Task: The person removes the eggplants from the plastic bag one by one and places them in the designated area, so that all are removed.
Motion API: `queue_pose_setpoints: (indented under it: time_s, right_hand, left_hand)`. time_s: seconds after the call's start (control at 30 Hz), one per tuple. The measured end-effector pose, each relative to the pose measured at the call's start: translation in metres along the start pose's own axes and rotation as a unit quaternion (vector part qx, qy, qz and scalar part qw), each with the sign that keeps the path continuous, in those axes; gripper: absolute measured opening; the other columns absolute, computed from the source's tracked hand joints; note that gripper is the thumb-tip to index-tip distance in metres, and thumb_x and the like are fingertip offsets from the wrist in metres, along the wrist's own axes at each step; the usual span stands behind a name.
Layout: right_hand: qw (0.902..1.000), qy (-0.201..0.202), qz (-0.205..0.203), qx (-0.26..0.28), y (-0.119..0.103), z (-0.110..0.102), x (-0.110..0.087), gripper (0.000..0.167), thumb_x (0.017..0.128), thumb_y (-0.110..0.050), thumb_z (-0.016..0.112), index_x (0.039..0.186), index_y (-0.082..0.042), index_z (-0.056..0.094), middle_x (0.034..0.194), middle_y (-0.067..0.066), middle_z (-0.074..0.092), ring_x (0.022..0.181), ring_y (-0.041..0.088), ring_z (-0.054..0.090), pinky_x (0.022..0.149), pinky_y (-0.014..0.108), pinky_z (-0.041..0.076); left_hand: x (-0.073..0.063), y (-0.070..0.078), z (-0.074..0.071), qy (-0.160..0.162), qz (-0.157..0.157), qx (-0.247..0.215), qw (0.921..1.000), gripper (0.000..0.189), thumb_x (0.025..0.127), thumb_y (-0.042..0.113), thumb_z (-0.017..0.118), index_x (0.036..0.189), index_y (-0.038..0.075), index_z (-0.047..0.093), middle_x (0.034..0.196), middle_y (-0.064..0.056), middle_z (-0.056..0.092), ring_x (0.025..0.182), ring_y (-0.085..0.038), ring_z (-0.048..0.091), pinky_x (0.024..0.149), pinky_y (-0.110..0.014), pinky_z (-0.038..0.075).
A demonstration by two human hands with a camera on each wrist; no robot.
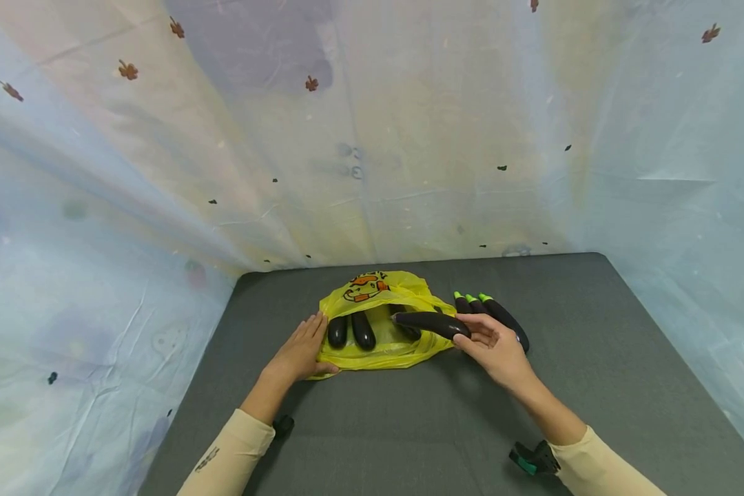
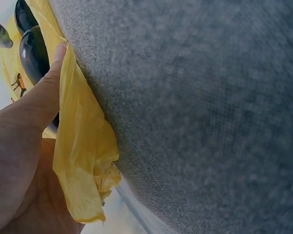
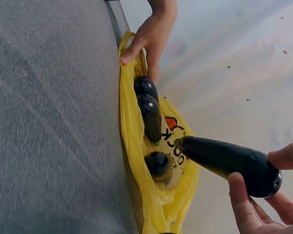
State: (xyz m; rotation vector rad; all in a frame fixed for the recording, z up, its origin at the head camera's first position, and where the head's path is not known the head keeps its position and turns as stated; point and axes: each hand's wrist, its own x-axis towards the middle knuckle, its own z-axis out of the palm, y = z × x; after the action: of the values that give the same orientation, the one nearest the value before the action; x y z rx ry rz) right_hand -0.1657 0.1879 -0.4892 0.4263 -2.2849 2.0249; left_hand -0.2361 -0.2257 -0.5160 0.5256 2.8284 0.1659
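Note:
A yellow plastic bag with a printed cartoon lies on its side, its mouth spread wide. Inside are black eggplants, two side by side at the left and another farther right. My left hand is at the bag's left end, fingers extended along its edge and thumb spread against the near rim. At the opposite side, my right hand grips the blunt end of one eggplant between thumb and fingers. Its narrow tip points left, over the bag's opening.
Right of the bag, beyond my right hand, three eggplants with bright green ends lie side by side, partly hidden by the hand. The grey table meets a pale patterned sheet hanging behind it.

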Motion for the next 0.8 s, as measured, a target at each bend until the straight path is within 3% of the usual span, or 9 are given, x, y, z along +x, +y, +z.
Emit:
queue_pose_setpoints:
  time_s: [0.17,0.43,0.6,0.8]
  right_hand:
    - [0.9999,0.011,0.002,0.007,-0.003,-0.011,-0.004,0.042,0.103,-0.003,0.072,0.143,0.007,0.063,0.133,0.030,0.067,0.099,0.012,0.077,0.085,0.023,0.064]
    - [0.9992,0.037,0.012,0.008,-0.005,-0.028,-0.009,0.043,0.104,-0.007,0.072,0.144,0.007,0.062,0.122,0.001,0.074,0.103,0.009,0.077,0.087,0.025,0.064]
    - [0.9984,0.041,0.004,0.037,-0.006,-0.036,-0.012,0.044,0.104,-0.003,0.070,0.145,0.009,0.059,0.120,0.000,0.074,0.100,0.014,0.078,0.087,0.026,0.064]
    - [0.9972,0.060,0.002,0.044,-0.007,-0.046,-0.014,0.044,0.105,-0.003,0.070,0.146,0.009,0.059,0.122,-0.003,0.074,0.099,0.011,0.078,0.087,0.024,0.064]
  left_hand:
    - [0.000,0.000,0.000,0.001,0.001,-0.001,1.0000,0.117,0.093,0.053,0.082,0.170,-0.004,0.015,0.178,-0.023,0.009,0.165,-0.041,0.012,0.135,-0.054,0.012]
    - [0.000,0.000,-0.001,0.000,-0.001,-0.003,1.0000,0.117,0.093,0.052,0.082,0.171,-0.003,0.015,0.179,-0.023,0.009,0.165,-0.040,0.012,0.135,-0.053,0.012]
    - [0.000,0.001,-0.001,0.000,0.000,-0.001,1.0000,0.117,0.093,0.052,0.082,0.170,-0.004,0.015,0.178,-0.023,0.010,0.165,-0.041,0.012,0.135,-0.053,0.012]
    - [0.000,0.000,-0.001,-0.001,-0.001,-0.002,1.0000,0.117,0.093,0.053,0.082,0.171,-0.003,0.014,0.179,-0.023,0.009,0.165,-0.040,0.011,0.135,-0.053,0.012]
